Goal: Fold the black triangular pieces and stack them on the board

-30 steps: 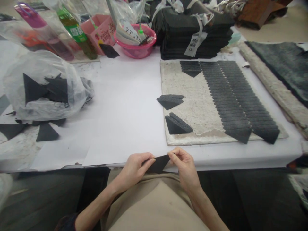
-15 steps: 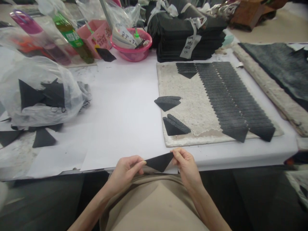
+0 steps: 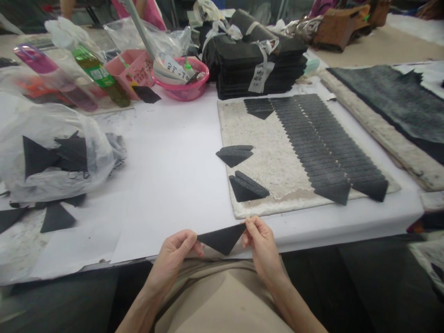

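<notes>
The white-covered table runs across the scene, and on its right half lies a pale board bearing two long rows of overlapping dark pieces. On the left sits a clear plastic bag with more dark pieces inside. Near the board's left edge, two small folded stacks, the upper stack and the lower stack, rest apart from the rows.

The left hand and right hand stand at the table's front edge, and between them hangs the black piece, long edge uppermost, point downward, near the board's close left corner. Whether its point brushes anything below is hard to tell.

The step in hand seems to be handling this piece by its two top corners. To do that well, I would pull both hands apart evenly, with just enough tension to hold the long edge straight; too hard a tug could stretch or warp thin material. The right end sits slightly higher, so levelling the hands would probably help.

As for the grip, each hand is closed in a narrow pinch, thumb against forefinger, the left on the left corner and the right on the right corner, with only the tips of the material caught
</notes>
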Demonstrator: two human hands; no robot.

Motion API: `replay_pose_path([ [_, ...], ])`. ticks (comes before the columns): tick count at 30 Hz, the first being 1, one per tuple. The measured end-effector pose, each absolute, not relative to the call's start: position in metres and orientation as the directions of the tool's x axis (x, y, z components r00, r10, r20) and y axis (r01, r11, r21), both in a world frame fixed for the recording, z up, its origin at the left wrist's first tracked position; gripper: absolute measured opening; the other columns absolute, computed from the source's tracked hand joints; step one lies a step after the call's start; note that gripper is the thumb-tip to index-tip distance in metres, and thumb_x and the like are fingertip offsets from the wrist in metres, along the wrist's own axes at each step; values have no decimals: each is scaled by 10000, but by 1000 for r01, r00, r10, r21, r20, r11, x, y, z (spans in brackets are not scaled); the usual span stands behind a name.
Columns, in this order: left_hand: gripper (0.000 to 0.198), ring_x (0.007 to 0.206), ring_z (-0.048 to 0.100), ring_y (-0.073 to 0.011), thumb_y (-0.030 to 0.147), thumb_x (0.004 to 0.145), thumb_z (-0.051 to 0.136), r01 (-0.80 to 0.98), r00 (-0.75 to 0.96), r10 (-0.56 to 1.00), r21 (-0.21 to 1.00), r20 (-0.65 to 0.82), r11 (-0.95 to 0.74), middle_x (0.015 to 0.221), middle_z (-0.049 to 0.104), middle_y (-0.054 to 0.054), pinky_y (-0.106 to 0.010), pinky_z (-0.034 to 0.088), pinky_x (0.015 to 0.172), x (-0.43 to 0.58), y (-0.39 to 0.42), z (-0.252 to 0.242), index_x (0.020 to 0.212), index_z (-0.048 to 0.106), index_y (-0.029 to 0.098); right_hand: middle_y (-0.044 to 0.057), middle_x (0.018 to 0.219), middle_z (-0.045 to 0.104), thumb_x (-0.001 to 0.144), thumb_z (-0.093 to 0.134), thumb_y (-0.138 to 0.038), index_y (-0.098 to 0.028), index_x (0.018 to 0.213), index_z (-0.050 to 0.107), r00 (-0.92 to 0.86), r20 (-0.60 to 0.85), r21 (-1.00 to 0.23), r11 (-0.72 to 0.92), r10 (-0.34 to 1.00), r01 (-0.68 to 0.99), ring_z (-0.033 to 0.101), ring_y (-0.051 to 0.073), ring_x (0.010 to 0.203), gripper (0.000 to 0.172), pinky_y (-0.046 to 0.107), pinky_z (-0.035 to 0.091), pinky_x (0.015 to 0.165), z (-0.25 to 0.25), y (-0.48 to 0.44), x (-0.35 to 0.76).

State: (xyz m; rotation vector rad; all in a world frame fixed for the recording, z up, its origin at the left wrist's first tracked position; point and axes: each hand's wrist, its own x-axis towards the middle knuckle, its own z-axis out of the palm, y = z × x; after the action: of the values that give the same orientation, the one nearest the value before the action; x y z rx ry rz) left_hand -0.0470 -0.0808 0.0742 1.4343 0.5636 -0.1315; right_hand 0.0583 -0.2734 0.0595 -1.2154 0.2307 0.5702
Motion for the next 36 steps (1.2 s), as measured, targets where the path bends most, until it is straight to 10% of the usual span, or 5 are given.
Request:
replay_pose_path([
  [10,261,731,541,-144,391,821,686,342,790,418,889,-448,306,753,617,-8,-229,431,689,-28,-121,76,767,633,142,-34,580,590,821,666,-507,-198,753,532,727,-490,-768,156,482,-621,532,109,501,344,233,475,531,64,-263,48],
  [18,258,668,460,-105,360,836,681,358,833,349,899,-429,251,700,510,25,-192,373,613,-31,-116,77,736,591,139,-8,752,631,853,653,-325,-206,747,648,808,-222,-968,-222,546,-116,567,153,732,159,251,433,682,69,-262,52],
  [31,244,768,585,-133,358,800,738,300,775,416,857,-475,419,833,662,-18,-213,485,716,-39,-109,74,859,645,140,-67,464,458,798,677,-489,-204,598,475,732,-417,-906,-314,539,-285,409,90,445,402,218,340,480,66,-251,47],
  [36,348,449,451,-71,456,806,710,292,719,477,842,-506,453,590,571,16,-175,388,417,-40,-93,73,799,604,125,4,532,599,800,582,-645,-193,667,545,534,-491,-862,-294,688,-414,526,126,466,473,227,411,483,60,-253,52],
])
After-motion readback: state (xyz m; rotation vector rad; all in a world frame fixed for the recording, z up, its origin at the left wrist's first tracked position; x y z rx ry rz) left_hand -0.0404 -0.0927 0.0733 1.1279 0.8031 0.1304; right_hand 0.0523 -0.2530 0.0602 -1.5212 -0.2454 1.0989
